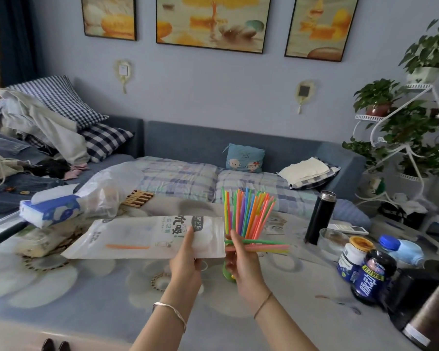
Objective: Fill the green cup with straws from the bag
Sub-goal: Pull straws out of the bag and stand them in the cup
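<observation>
Because the straws are thin hollow plastic, I judge them very light, springy along their length and easily kinked if pinched hard, so a small bundle (266,245) is best taken near one end with light, even pressure. My right grip (241,257), at lower centre of the frame, is closed on such a bundle: a few green, pink and yellow straws lying level, free ends pointing right, near ends at the mouth of the bag (142,236). My left grip (188,252) is closed on that bag near its open right end, holding it level above the bench (86,287). The bag is thin, limp film, probably slippery, and should be held close to the mouth so the opening does not sag. One orange straw (127,247) shows through the film. The green cup (228,273) stands on the bench behind my right grip, mostly hidden; only part of its lower wall shows between the two grips. A fan of coloured straws (249,214) stands upright in it, leaning outward. The cup appears small and light under a tall load, so I judge it prone to tipping: insert further straws end-first from above, without side push.
</observation>
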A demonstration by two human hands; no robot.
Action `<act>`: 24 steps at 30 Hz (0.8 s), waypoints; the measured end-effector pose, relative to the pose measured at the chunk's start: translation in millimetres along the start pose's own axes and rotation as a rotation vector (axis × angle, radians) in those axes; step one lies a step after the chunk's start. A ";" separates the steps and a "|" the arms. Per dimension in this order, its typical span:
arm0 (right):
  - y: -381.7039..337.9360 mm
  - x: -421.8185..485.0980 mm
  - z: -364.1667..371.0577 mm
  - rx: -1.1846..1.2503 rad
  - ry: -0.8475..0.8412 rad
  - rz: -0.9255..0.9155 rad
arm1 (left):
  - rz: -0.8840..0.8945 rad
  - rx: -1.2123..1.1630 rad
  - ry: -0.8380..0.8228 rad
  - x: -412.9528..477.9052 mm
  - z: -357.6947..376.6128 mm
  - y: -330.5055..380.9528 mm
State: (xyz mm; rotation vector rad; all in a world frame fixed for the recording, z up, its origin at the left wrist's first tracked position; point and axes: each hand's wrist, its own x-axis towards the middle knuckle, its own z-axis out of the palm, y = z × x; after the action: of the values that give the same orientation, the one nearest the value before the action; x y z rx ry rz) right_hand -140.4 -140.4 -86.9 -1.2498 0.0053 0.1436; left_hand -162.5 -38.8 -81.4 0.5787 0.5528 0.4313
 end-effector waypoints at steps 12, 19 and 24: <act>-60.7 35.8 -40.0 -0.095 0.154 -0.358 | -0.004 -0.142 0.019 25.5 -12.6 9.3; -73.5 65.5 -64.7 -0.219 0.223 -0.522 | -0.019 -0.161 0.035 42.9 -17.7 1.7; -58.1 84.0 -63.3 -0.651 0.168 -0.658 | -0.023 -0.142 0.042 47.0 -15.0 -7.8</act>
State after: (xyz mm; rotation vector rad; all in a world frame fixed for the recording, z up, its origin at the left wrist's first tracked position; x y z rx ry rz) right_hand -45.9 -209.3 -59.0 -1.8416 -0.3277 -0.5730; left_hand -133.5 -14.3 -113.8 0.4282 0.5631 0.4579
